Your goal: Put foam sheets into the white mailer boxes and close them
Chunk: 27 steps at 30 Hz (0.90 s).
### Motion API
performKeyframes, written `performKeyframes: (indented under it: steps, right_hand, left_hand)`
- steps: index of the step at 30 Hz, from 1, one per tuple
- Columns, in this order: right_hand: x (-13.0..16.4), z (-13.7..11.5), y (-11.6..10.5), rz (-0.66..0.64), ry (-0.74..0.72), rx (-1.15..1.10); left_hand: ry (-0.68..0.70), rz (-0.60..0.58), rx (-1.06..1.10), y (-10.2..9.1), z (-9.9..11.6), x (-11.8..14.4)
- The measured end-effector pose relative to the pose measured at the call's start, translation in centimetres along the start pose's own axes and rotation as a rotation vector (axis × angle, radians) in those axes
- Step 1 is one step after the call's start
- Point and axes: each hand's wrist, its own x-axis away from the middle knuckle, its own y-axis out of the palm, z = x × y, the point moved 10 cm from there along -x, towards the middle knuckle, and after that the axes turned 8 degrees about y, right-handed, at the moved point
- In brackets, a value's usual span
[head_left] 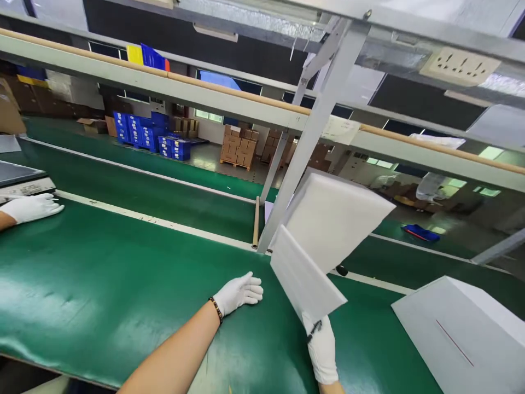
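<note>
My left hand [238,294], in a white glove with a beaded bracelet at the wrist, hangs over the green work surface [135,273]. Its fingers are stretched out and nothing is in them. To its right, my right hand [323,350], also gloved in white, grips the lower edge of a thin white foam sheet [305,276], which is tilted up. A small dark pen-like thing [314,331] shows against that glove; its exact kind is unclear. Just behind the sheet stands a thick white foam block or stack [336,219] by the metal post.
A large white box [463,334] with a red line stands at right. A slanting metal post [315,126] rises from the bench edge. At far left, another person's gloved hand [30,208] lies beside a scale-like device [24,179]. Blue crates [141,131] and cartons [239,145] stand beyond.
</note>
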Motion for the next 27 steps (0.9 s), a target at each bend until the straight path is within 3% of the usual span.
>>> performKeyframes:
  steps: [2, 6, 10, 15, 19, 23, 27]
  right_hand:
    - [-0.2, 0.7, 1.5, -0.063, 0.038, -0.018]
    - [-0.2, 1.0, 2.3, -0.129, 0.058, -0.067]
    - [0.3, 0.8, 2.4, -0.086, 0.038, -0.013]
    - [1.3, -2.4, 3.4, -0.075, -0.202, 0.191]
    - [3.4, -4.6, 5.1, -0.264, -0.325, 0.434]
    - [7.5, -6.7, 5.8, -0.453, -0.309, 0.274]
    - [13.0, -9.6, 9.0, -0.733, -0.401, 0.210]
  left_hand:
    - [-0.008, -0.005, 0.043, 0.0, 0.4, 0.2]
    - [-0.018, -0.001, 0.105, 0.0, 1.2, 0.5]
    - [-0.031, 0.042, 0.137, 0.3, 1.0, 0.8]
    - [-0.074, 0.093, 0.148, 1.6, 0.1, 2.1]
    - [-0.124, 0.131, 0.148, 1.6, -0.8, 6.2]
    - [-0.128, 0.090, 0.258, 1.7, -1.7, 11.8]
    - [-0.047, 0.105, 0.273, 2.5, -1.7, 14.3]
